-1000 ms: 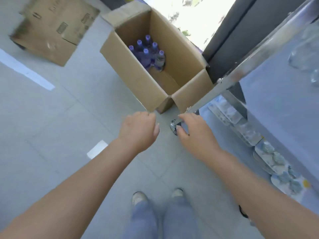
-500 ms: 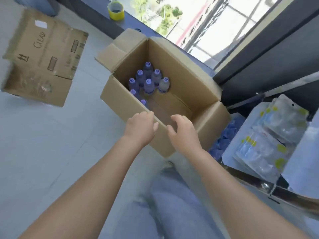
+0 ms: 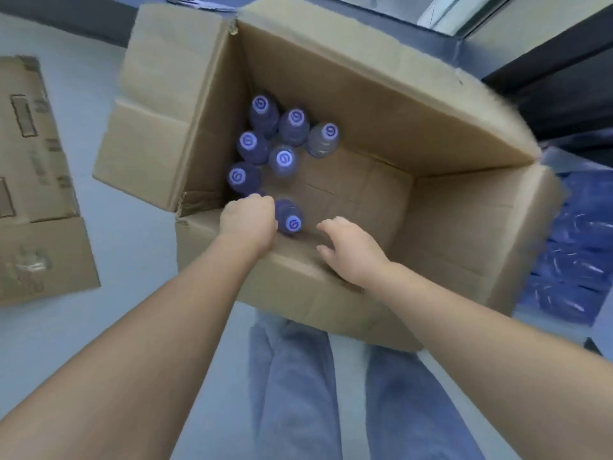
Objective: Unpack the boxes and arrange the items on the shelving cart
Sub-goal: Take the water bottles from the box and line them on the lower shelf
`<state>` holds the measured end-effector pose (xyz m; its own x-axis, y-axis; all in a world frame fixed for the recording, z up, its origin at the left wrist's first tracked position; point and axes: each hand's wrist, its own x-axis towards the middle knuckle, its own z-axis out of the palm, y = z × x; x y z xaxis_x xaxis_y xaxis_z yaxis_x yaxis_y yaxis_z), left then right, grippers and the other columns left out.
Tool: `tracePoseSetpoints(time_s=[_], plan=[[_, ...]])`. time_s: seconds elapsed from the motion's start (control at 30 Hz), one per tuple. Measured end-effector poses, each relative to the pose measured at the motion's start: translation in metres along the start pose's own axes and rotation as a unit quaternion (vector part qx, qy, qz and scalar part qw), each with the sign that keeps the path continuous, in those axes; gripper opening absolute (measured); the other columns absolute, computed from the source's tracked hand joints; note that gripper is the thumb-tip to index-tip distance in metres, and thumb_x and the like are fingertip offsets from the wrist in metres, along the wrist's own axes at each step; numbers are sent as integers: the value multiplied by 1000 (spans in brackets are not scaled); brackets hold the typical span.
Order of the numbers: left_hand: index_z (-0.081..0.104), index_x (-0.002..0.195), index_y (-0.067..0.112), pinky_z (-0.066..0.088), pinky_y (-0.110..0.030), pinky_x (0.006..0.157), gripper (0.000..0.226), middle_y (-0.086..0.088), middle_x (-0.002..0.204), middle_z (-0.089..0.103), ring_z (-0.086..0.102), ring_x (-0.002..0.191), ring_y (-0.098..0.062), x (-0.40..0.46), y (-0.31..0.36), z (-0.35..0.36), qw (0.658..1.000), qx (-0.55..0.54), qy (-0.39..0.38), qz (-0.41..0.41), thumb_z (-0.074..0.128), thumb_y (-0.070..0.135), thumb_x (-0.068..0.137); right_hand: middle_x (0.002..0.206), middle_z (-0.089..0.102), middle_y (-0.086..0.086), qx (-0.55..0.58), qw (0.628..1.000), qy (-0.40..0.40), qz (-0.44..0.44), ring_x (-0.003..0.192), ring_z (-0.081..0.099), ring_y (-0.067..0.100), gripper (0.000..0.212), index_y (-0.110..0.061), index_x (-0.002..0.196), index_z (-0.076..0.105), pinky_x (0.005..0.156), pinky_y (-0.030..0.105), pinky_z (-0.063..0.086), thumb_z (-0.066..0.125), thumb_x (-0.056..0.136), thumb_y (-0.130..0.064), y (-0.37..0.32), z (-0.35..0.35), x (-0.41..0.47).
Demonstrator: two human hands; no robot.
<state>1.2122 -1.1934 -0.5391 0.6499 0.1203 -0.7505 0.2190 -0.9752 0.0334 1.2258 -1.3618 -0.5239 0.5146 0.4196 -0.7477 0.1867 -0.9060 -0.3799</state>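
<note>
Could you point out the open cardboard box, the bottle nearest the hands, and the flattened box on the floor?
open cardboard box (image 3: 348, 78): head view, far inner wall.
nearest bottle (image 3: 293, 224): head view, its purple cap.
flattened box (image 3: 30, 167): head view, printed top face.

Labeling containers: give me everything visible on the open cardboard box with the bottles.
The open cardboard box is plain brown corrugated and stands on the pale floor with its flaps folded outward. About eight purple-capped bottles cluster upright in its left part; the rest of its bottom is bare. The left hand reaches inside and the right hand is over its near wall.
</note>
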Motion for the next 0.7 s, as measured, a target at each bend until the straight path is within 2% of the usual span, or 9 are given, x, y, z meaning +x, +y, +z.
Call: tracePoseSetpoints(time_s=[0.13,0.2,0.3,0.4,0.5,0.57,0.7], plan=[[41,127,7,40,-39,78,32,-15,126,44,51,113,-36,57,-19,20,996,58,-59,43,46,15,97,118,44,11,-92,994,-41,-40,112,44,30,32,-9,125,43,77,36,39,45,94,-15,-2,22,60],[36,132,6,41,-41,82,38,-16,128,40,49,115,-38,79,-22,27,992,80,-86,51,46,10,96,119,41,12,-128,989,-50,-61,111,43,31,32,-9,126,41,71,35,34,41,95,-12,-2,33,81],[31,134,7,41,-40,81,47,-17,131,36,48,117,-38,101,-20,43,989,91,-113,39,53,11,93,127,37,13,-166,978,-76,-96,114,42,30,34,-10,130,38,71,33,31,35,97,-10,-1,48,104],[31,131,6,43,-39,82,43,-20,131,41,50,116,-37,113,-16,60,989,67,-129,-4,52,15,94,129,36,14,-191,971,-78,-117,113,44,30,34,-9,131,37,69,34,33,34,97,-7,1,61,121],[30,130,4,44,-40,84,37,-19,130,49,51,117,-36,118,-16,69,989,85,-119,0,43,7,96,126,37,15,-173,976,-79,-104,107,46,32,30,-9,127,38,68,35,34,35,97,-8,3,66,131],[29,131,4,43,-39,77,38,-18,126,53,54,114,-37,118,-15,67,988,121,-91,34,41,4,95,125,37,17,-151,980,-82,-99,107,48,32,28,-6,125,39,70,35,31,35,97,-8,4,65,133],[33,125,8,34,-33,61,33,-14,112,62,61,98,-36,100,-4,52,981,153,-32,112,44,17,95,123,37,20,-81,993,-58,-69,102,51,35,31,-3,122,41,71,38,34,45,92,-6,9,56,119]])
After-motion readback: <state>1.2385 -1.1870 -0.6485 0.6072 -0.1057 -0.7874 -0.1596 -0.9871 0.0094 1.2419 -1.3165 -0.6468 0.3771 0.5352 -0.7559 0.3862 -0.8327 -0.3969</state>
